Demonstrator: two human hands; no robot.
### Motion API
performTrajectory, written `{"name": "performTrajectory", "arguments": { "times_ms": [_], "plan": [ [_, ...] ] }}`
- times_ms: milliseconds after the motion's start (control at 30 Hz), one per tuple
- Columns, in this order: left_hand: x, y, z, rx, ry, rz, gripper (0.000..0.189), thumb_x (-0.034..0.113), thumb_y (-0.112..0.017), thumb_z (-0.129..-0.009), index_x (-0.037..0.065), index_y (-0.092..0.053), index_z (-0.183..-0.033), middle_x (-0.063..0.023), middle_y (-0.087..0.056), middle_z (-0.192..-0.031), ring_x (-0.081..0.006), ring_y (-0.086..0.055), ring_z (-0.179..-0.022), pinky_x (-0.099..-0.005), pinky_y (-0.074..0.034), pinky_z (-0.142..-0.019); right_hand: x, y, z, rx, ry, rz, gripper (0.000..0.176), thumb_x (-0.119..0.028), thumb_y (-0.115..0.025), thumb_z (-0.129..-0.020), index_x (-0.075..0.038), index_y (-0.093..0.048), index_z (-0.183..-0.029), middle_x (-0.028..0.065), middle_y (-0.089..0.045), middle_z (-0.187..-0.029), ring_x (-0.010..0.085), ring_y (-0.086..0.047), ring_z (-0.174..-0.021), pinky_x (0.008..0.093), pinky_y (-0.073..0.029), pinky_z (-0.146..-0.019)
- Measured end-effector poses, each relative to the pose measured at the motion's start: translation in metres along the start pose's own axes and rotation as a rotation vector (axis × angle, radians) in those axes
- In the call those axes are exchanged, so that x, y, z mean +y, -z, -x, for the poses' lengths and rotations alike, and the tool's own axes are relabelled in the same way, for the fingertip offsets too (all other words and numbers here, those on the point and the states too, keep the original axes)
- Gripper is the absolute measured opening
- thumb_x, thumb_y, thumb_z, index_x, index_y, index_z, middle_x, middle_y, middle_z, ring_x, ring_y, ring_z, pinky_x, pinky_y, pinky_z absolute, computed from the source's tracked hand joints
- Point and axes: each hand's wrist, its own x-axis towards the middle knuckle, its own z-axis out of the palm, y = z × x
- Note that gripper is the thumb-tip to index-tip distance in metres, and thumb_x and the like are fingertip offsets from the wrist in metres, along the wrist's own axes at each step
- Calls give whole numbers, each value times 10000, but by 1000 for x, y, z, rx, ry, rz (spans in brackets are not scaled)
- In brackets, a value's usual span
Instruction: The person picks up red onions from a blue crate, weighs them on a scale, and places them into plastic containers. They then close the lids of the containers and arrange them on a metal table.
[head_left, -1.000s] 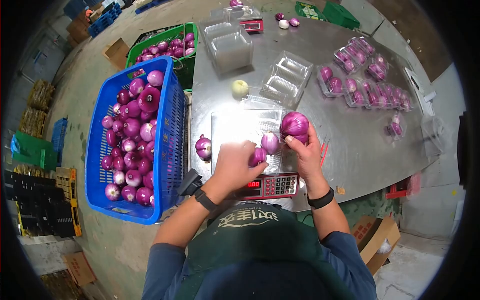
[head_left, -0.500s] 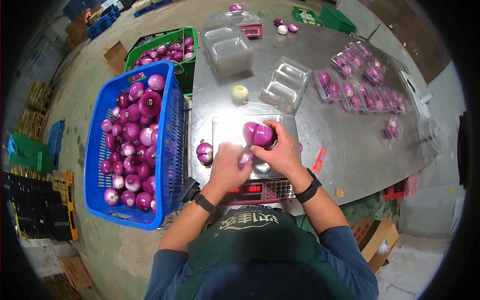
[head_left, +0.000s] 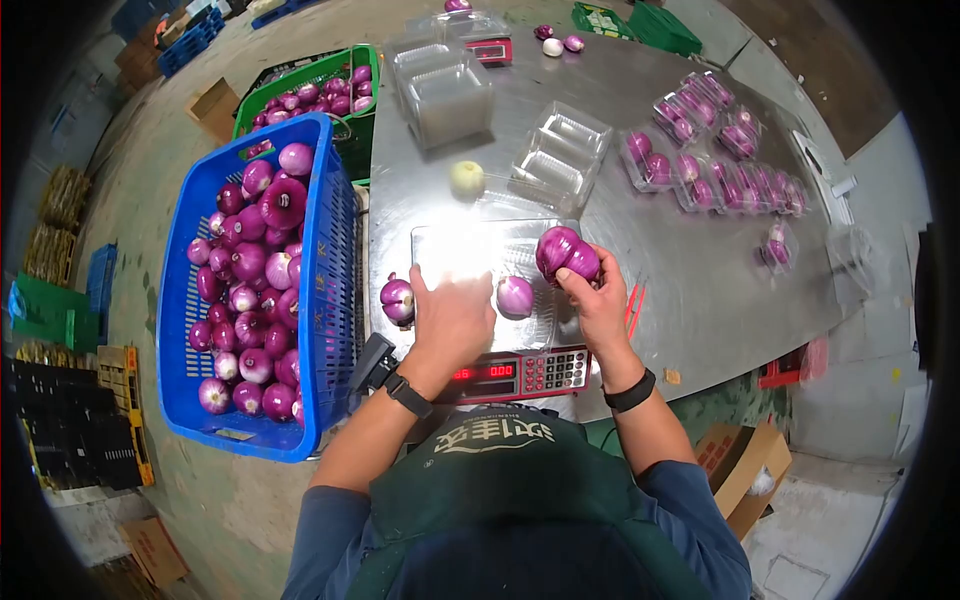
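My right hand (head_left: 598,300) is closed round purple onions (head_left: 566,254), seemingly two pressed together, above the right side of the scale (head_left: 480,375). A single purple onion (head_left: 515,296) lies on the scale in what looks like a clear plastic tray, between my hands. Over the scale's left part, my left hand (head_left: 453,315) has its fingers apart and holds nothing visible; glare washes out some fingertips. Just left of it sits another purple onion (head_left: 397,300) with loose skin. A peeled pale onion (head_left: 466,179) rests beyond the scale.
On my left stands a blue crate (head_left: 318,300) full of purple onions, with a green crate (head_left: 362,60) behind. Clear trays (head_left: 440,100) are stacked on the metal table (head_left: 700,290), near an open tray (head_left: 563,155). Packed onions (head_left: 745,185) sit right; red-handled scissors (head_left: 634,308) lie nearby.
My hands have parted: the right moved right with its onions, the left moved left off the single onion, which now shows on the scale. The view shifted slightly.
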Motion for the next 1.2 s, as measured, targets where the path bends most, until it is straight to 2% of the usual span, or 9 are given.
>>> {"name": "performTrajectory", "arguments": {
  "times_ms": [133, 333, 533, 733, 867, 1000, 1067, 1167, 1200],
  "plan": [
    [4, -4, -9, -118, -41, -60, 607, 213, -711, -763, 141, -608, -1356, -97, -687, -1072, -332, -594, -1157, -694, -252, -1075, 7, -4, 4, 29, -32, -110, 585, -150, -813, -867, 20, -501, -1332, 95, -667, -1145, 147, -658, -995, 286, -534, -906],
    [11, -5, -7, -61, -31, 161, 593, 336, -764, -777, 153, -638, -1327, -106, -709, -997, -323, -605, -1130, -697, -241, -1079, 23, -11, 7, -32, 109, 41, 555, -154, -798, -870, 34, -515, -1309, 107, -694, -1123, 150, -669, -992, 296, -542, -893],
    [26, -9, -19, -89, 122, 105, 495, 548, -724, -852, 148, -697, -1142, -112, -746, -902, -322, -637, -1050, -701, -246, -1062, 20, -15, 4, 0, 46, -24, 518, -167, -766, -896, 42, -523, -1303, 114, -707, -1108, 157, -677, -988, 303, -543, -899],
    [29, 1, -21, -137, 110, 158, 434, 541, -738, -840, 159, -710, -1044, -87, -744, -919, -298, -634, -1041, -714, -244, -1052, 27, -17, 1, 32, 94, 8, 512, -201, -750, -914, 40, -521, -1304, 109, -702, -1103, 166, -673, -976, 312, -542, -888],
    [7, 8, 9, -168, -71, 243, 401, 510, -778, -824, 187, -735, -1058, -9, -719, -989, -271, -605, -1062, -712, -241, -1051, 30, -18, 0, 11, 174, 75, 539, -233, -758, -912, 8, -510, -1325, 113, -690, -1118, 183, -669, -961, 328, -542, -866],
    [3, -8, 32, 133, -228, 198, 499, 573, -779, -802, 209, -741, -1140, -17, -669, -909, -259, -602, -1005, -702, -275, -1044, 27, -22, -1, -81, 201, 250, 586, -263, -780, -890, -24, -504, -1349, 137, -678, -1142, 217, -670, -972, 347, -539, -858],
    [4, -14, 39, 178, -229, 146, 527, 593, -783, -784, 211, -741, -1144, -7, -667, -919, -249, -595, -982, -699, -292, -1036, 11, -27, 3, -120, 208, 367, 606, -278, -792, -871, -29, -517, -1349, 162, -674, -1152, 248, -669, -979, 366, -537, -852],
    [4, -19, 42, 229, -230, 92, 536, 612, -795, -746, 203, -744, -1087, 0, -635, -929, -226, -573, -934, -696, -316, -1027, 2, -28, 8, -214, 379, 561, 630, -282, -823, -842, -33, -541, -1347, 171, -649, -1220, 268, -641, -1074, 385, -501, -965],
    [3, -20, 43, 241, -233, 80, 524, 609, -798, -742, 195, -745, -1059, -3, -626, -927, -225, -571, -929, -696, -319, -1026, 1, -27, 10, -226, 460, 682, 647, -335, -823, -820, -46, -580, -1345, 192, -646, -1261, 348, -605, -1155, 451, -461, -1032]
  ]
}}
